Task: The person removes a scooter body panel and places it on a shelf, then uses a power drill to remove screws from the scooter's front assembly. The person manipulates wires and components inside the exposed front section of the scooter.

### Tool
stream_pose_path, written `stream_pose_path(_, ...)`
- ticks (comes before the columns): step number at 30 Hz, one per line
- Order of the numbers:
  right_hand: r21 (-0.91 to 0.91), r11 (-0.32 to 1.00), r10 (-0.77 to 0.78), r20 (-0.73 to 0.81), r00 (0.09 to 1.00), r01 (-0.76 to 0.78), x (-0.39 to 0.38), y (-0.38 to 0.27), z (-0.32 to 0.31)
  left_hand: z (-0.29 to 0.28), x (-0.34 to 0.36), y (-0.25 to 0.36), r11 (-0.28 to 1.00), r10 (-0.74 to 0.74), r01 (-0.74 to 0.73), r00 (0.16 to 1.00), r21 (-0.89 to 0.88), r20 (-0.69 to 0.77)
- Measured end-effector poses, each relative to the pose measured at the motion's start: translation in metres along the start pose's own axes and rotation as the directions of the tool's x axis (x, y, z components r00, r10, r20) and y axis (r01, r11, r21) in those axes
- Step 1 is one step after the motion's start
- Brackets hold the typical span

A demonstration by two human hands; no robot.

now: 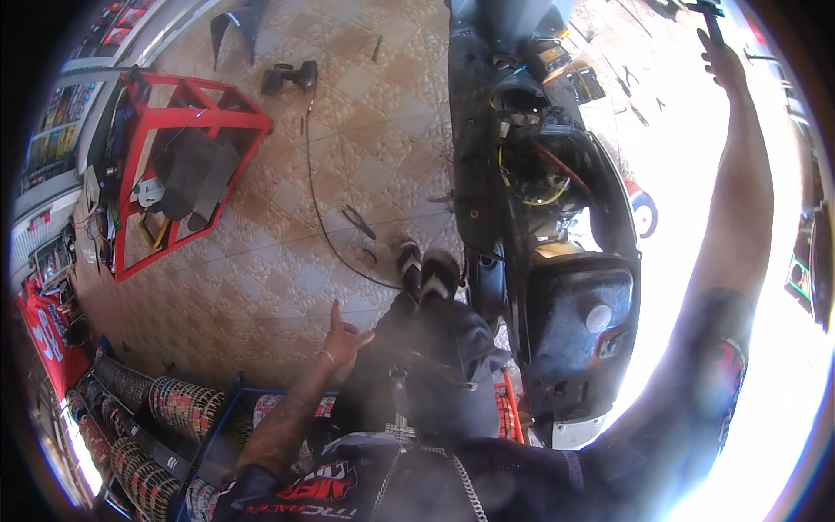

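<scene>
One dark tool (714,26) in right fingers (709,59)

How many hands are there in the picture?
2: the left hand is lower, left of the picture's middle, and the right hand is up at top right, by a dark object. No others show.

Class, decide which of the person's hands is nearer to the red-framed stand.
Left. In the picture, the left hand is below and right of the red-framed stand, apart from it; the right hand is far across, near the upper right edge.
</scene>
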State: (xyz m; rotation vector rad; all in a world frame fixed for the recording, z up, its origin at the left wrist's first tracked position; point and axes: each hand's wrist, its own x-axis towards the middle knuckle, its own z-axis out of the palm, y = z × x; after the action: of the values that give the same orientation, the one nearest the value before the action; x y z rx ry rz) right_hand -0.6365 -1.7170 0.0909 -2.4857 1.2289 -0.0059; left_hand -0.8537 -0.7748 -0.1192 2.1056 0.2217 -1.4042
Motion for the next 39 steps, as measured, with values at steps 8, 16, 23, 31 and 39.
stream_pose_path(8,0.014,0.987,-0.159,-0.042,0.986,0.16,-0.024,-0.018,0.003,0.0,0.017,0.032,0.983,-0.094,0.085,0.994,-0.16,-0.049)
stream_pose_path(16,0.138,0.984,-0.106,-0.032,0.994,0.11,-0.021,-0.014,-0.001,-0.002,0.025,0.043,0.992,0.001,0.0,1.0,-0.123,0.006)
stream_pose_path(23,0.193,0.918,-0.321,-0.149,0.935,0.346,-0.032,-0.023,-0.002,0.002,0.028,0.095,0.985,0.041,-0.026,0.996,-0.168,0.083)
stream_pose_path(31,0.374,0.927,-0.128,0.249,0.96,0.027,-0.031,-0.057,-0.02,0.003,0.033,0.109,0.992,0.07,-0.068,0.997,-0.102,0.023)
stream_pose_path(39,0.172,0.985,0.021,-0.017,1.0,-0.018,-0.034,-0.054,-0.007,0.011,0.042,0.109,0.986,0.079,-0.064,0.992,-0.155,0.096)
